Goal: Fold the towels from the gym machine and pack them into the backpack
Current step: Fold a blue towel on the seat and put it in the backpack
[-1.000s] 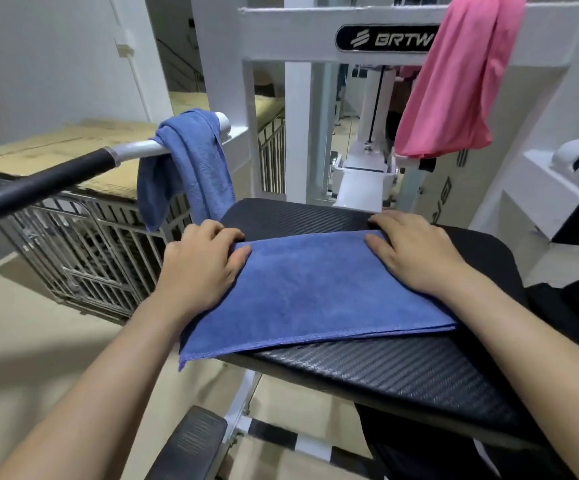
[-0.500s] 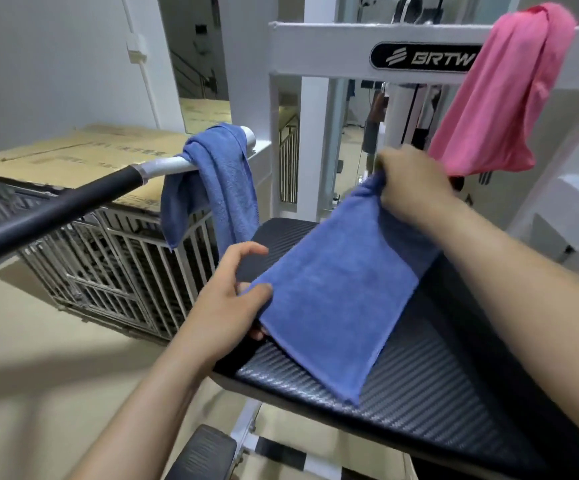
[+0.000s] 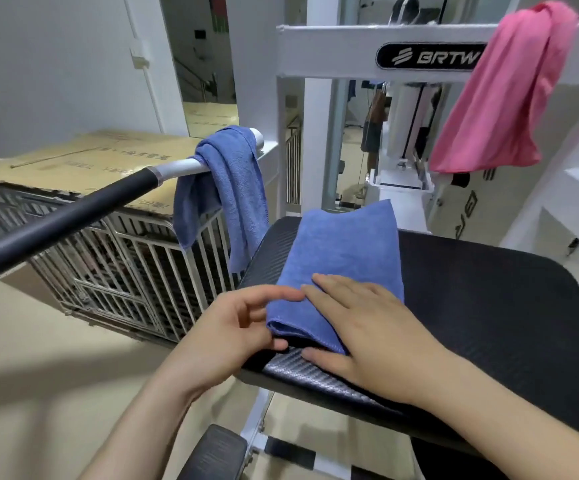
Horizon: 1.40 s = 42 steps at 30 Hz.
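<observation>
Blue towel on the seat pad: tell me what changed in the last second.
The right hand lifted the right end of the blue towel, folded it over leftward and now presses flat on it; the left hand sits at its near corner. The other blue towel and the pink towel stayed hanging.

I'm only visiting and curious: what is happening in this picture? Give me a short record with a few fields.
Folded towel: blue, lying on the black seat pad
Right hand: flat on the towel's near end
Left hand: at its near left corner; grip unclear
Hanging: blue towel over the bar; pink towel over the white frame
Backpack: not in view
</observation>
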{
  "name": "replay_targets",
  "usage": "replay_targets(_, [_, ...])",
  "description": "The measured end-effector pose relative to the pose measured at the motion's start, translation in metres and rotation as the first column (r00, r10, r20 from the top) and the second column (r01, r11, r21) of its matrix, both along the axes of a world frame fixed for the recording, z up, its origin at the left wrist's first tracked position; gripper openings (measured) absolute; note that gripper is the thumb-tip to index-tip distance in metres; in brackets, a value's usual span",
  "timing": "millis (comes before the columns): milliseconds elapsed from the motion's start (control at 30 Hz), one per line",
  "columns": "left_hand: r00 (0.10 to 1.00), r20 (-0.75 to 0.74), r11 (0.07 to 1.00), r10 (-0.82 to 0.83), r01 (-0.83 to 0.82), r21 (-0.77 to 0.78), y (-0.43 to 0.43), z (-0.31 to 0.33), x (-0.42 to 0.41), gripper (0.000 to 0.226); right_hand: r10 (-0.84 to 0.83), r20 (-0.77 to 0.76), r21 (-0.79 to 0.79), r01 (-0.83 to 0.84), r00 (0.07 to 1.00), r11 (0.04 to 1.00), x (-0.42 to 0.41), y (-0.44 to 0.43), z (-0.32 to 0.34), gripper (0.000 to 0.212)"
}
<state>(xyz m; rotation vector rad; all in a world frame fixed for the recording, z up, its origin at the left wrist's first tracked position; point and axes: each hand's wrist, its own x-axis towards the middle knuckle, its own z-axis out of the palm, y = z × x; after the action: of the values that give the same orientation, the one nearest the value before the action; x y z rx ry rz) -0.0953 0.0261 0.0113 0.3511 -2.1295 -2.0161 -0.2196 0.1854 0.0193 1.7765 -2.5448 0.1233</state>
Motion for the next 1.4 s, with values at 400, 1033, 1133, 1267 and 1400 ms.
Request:
replay_targets(400, [0.948, -0.3, 0.36, -0.101, -0.247, -0.9, 0.029, -0.041, 0.029, 0.033, 0.096, -0.121, -0.121, -0.111, 0.988, 0.986, 0.013, 0.07, 0.0, 0.026])
replay_targets(1033, [0.946, -0.065, 0.939, 0.319, -0.324, -0.113, 0.077, 0.013, 0.014, 0.029, 0.086, 0.628, -0.447, 0.268, 0.773, 0.853, -0.032, 0.084, 0.042, 0.01])
replay_targets(1133, [0.926, 0.009, 0.926, 0.378, -0.378, -0.014, 0.058, 0.024, -0.012, 0.034, -0.051, 0.508, -0.405, 0.291, 0.86, 0.867, -0.05, 0.044, 0.041, 0.013])
replay_targets(1267, [0.932, 0.148, 0.944, 0.331, -0.326, -0.057, 0.029, 0.019, -0.036, 0.026, -0.198, 0.384, -0.275, 0.317, 0.902, 0.908, -0.067, 0.004, 0.021, 0.016])
replay_targets(1400, [0.929, 0.191, 0.945, 0.318, -0.294, -0.143, 0.012, 0.008, -0.044, 0.024, -0.294, 0.296, -0.18, 0.355, 0.909, 0.917, -0.073, -0.01, 0.011, 0.018])
